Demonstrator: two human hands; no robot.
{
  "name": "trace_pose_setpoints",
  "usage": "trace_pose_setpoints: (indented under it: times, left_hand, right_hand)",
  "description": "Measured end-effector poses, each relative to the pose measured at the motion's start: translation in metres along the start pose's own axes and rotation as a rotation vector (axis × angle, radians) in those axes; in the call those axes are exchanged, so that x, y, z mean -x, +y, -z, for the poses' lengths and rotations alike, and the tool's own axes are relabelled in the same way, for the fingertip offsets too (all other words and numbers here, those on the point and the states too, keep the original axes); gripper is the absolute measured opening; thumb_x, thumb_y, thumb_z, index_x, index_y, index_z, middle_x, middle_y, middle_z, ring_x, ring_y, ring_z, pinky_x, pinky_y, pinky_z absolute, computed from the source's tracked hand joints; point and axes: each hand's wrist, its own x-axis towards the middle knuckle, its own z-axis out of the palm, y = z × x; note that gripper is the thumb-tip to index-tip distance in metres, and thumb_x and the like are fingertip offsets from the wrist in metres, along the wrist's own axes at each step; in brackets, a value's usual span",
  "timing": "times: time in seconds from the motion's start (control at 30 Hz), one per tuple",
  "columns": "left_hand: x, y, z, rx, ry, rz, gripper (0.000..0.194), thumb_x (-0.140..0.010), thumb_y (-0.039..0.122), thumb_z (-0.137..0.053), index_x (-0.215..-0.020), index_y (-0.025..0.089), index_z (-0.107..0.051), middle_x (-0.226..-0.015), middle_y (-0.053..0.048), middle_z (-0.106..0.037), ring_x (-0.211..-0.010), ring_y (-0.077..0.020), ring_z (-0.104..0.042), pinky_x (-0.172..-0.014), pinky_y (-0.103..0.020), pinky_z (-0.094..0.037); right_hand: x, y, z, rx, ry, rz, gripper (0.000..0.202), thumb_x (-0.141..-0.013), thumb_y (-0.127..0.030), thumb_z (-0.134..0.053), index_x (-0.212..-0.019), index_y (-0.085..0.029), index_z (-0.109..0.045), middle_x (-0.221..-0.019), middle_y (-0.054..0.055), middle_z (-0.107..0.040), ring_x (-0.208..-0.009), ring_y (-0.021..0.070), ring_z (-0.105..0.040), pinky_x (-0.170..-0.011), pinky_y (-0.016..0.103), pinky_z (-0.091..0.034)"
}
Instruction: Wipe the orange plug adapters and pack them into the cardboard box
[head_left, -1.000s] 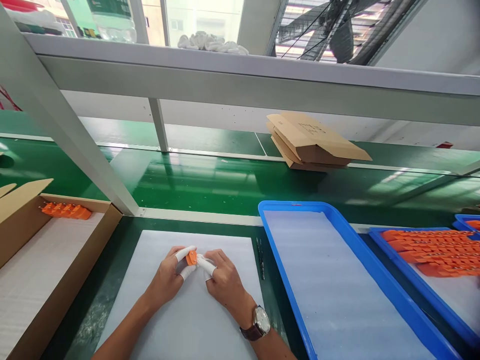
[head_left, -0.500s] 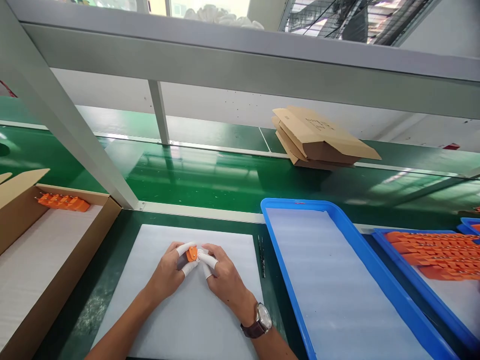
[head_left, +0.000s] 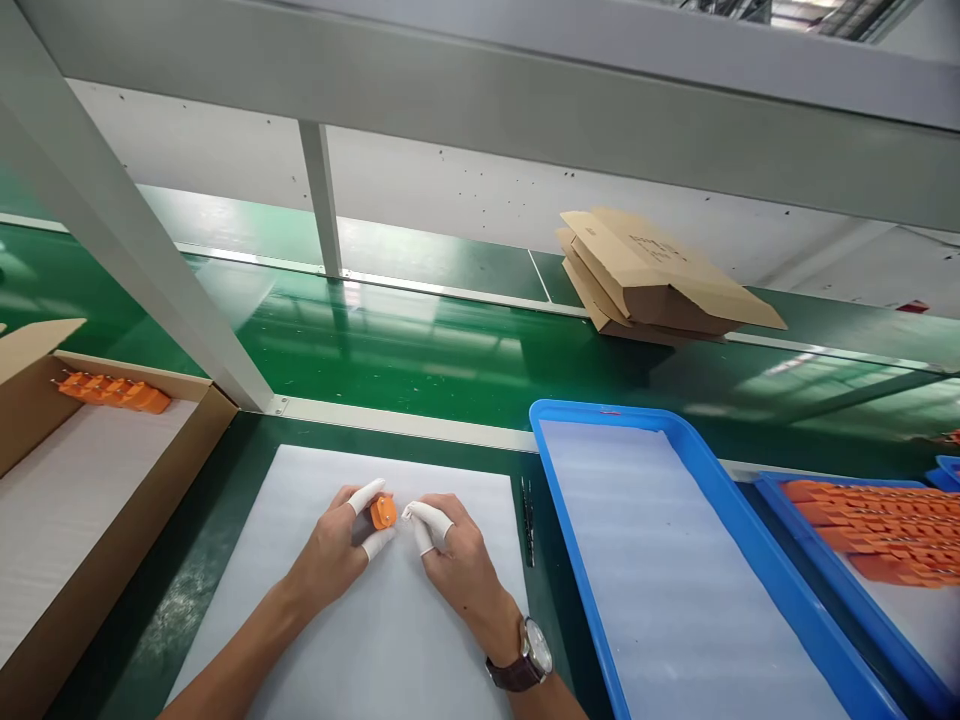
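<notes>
My left hand [head_left: 337, 545], white covers on its thumb and index finger, is closed around a small orange plastic part [head_left: 383, 512]. This part is held above the white sheet [head_left: 360, 640] on the workbench. Just to its right, and apart from it, is my right hand [head_left: 454, 550], also with white finger covers and a watch on the wrist. Its fingertips are pinched on a small crumpled white cloth [head_left: 407, 514], mostly hidden by the fingers. Dark tweezers [head_left: 528, 520] lie beside the sheet's right edge.
Left, a cardboard box [head_left: 150, 500] with a white liner holds several orange parts [head_left: 112, 391]. A white-lined blue tray [head_left: 577, 590] stands right; beyond it another blue tray [head_left: 840, 600] holds rows of orange parts [head_left: 885, 530]. Folded cardboard [head_left: 660, 265] lies behind, under a grey frame [head_left: 480, 90].
My right hand has drawn back a little to the right, with the white cloth now apart from the orange part. My left hand still holds the part. The view has tilted down slightly.
</notes>
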Motion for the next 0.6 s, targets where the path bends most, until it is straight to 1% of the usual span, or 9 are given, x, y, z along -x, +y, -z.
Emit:
trace_pose_setpoints:
  times: [0.13, 0.23, 0.33, 0.43, 0.5, 0.6]
  left_hand:
    - [-0.0008, -0.0007, -0.0021, -0.029, 0.019, -0.047, 0.058, -0.093, 0.022, -0.061, -0.146, 0.035, -0.043, -0.125, -0.003, -0.063, -0.12, -0.0212, -0.064, -0.104, -0.04, -0.056]
    - [-0.0011, -0.0009, -0.0023, -0.03, 0.034, -0.06, 0.056, -0.092, 0.019, -0.06, -0.145, 0.033, -0.046, -0.123, -0.004, -0.063, -0.118, -0.0207, -0.064, -0.102, -0.039, -0.058]
    - [-0.0016, -0.0011, -0.0019, -0.033, 0.033, -0.067, 0.055, -0.092, 0.02, -0.061, -0.143, 0.033, -0.047, -0.121, -0.004, -0.063, -0.116, -0.0206, -0.066, -0.1, -0.039, -0.058]
    - [-0.0022, -0.0011, -0.0014, -0.031, 0.03, -0.052, 0.055, -0.092, 0.021, -0.063, -0.144, 0.033, -0.046, -0.121, -0.004, -0.064, -0.115, -0.0206, -0.066, -0.099, -0.039, -0.059]
    - [-0.0027, -0.0009, -0.0012, -0.029, 0.027, -0.052, 0.056, -0.092, 0.021, -0.063, -0.144, 0.033, -0.046, -0.121, -0.003, -0.064, -0.115, -0.0204, -0.066, -0.099, -0.038, -0.059]
    - [-0.0032, -0.0002, -0.0007, -0.029, 0.031, -0.066, 0.055, -0.092, 0.021, -0.062, -0.143, 0.033, -0.047, -0.121, -0.003, -0.065, -0.115, -0.0203, -0.066, -0.098, -0.037, -0.06]
  right_hand:
    - [0.0004, -0.0058, -0.0032, -0.08, -0.061, 0.021, 0.048, -0.084, 0.004, -0.049, -0.122, -0.024, -0.061, -0.107, 0.008, -0.067, -0.097, 0.0228, -0.062, -0.081, 0.039, -0.06]
    - [0.0008, -0.0063, -0.0055, -0.064, -0.089, 0.057, 0.05, -0.083, 0.005, -0.048, -0.121, -0.024, -0.061, -0.106, 0.008, -0.068, -0.095, 0.0226, -0.063, -0.078, 0.038, -0.059]
    - [0.0012, -0.0037, -0.0042, -0.039, -0.12, 0.069, 0.046, -0.084, 0.004, -0.05, -0.119, -0.023, -0.062, -0.105, 0.008, -0.068, -0.093, 0.0228, -0.062, -0.076, 0.038, -0.059]
    - [0.0011, -0.0007, -0.0036, -0.033, -0.084, 0.063, 0.046, -0.084, 0.004, -0.051, -0.12, -0.024, -0.061, -0.105, 0.009, -0.068, -0.093, 0.0229, -0.061, -0.076, 0.039, -0.059]
    - [0.0004, 0.0, -0.005, -0.047, -0.058, 0.059, 0.051, -0.084, 0.005, -0.049, -0.124, -0.024, -0.06, -0.107, 0.009, -0.068, -0.095, 0.0232, -0.061, -0.078, 0.04, -0.059]
    - [-0.0011, -0.0015, -0.0074, -0.065, -0.074, 0.062, 0.059, -0.083, 0.007, -0.044, -0.131, -0.024, -0.056, -0.112, 0.01, -0.067, -0.1, 0.0236, -0.061, -0.083, 0.042, -0.06]
